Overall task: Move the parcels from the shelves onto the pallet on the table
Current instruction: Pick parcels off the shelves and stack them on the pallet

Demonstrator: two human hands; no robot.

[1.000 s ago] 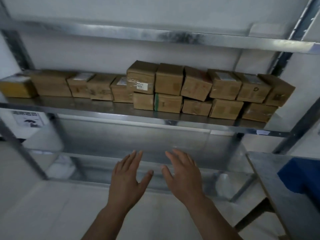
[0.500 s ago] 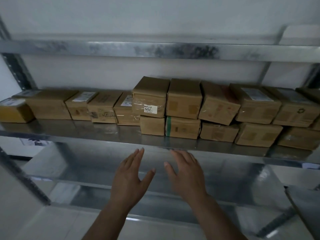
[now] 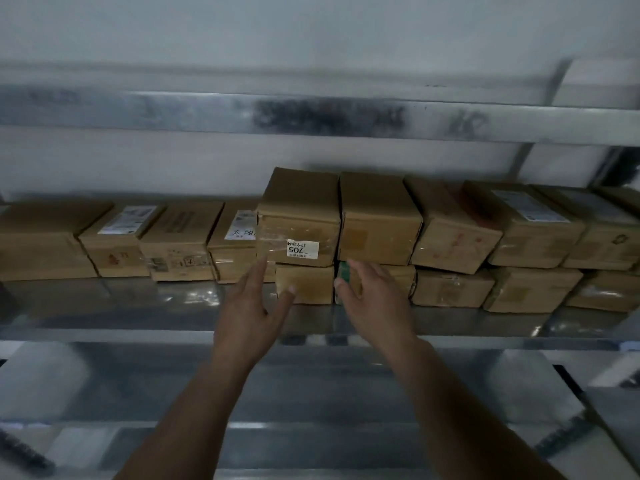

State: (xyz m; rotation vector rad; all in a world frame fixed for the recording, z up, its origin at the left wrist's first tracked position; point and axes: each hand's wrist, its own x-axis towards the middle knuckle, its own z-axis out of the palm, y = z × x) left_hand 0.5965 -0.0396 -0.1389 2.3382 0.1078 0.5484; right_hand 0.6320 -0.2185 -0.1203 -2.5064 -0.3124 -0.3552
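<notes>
- Parcels: brown cardboard boxes, taped, some with white labels, lined along the middle shelf (image 3: 104, 306) of a metal rack.
- Left stretch is a single layer of four boxes; from the centre rightwards they are stacked two high.
- Labelled parcel (image 3: 298, 220) sits at the left end of the upper row; clear tape on its front, white sticker reading "705" upside down.
- Under it a smaller plain parcel (image 3: 308, 284); beside that, a lower parcel (image 3: 398, 278) with a green strip on its left end.
- One upper-row box to the right sits tilted, corner dipping toward the lower row.
- Left hand (image 3: 247, 306): fingers straight and spread apart, holding nothing, index tip near the bottom left corner of the labelled parcel, thumb in front of the plain parcel. Contact cannot be told.
- Right hand (image 3: 372, 303): fingers loosely extended, apart, in front of the green-striped parcel; holding nothing visible.
- Upper shelf beam (image 3: 311, 116) crosses overhead, dark smudges on it.
- Lower shelf (image 3: 311, 393) below the forearms, shiny metal, blurred.
- White wall behind.
</notes>
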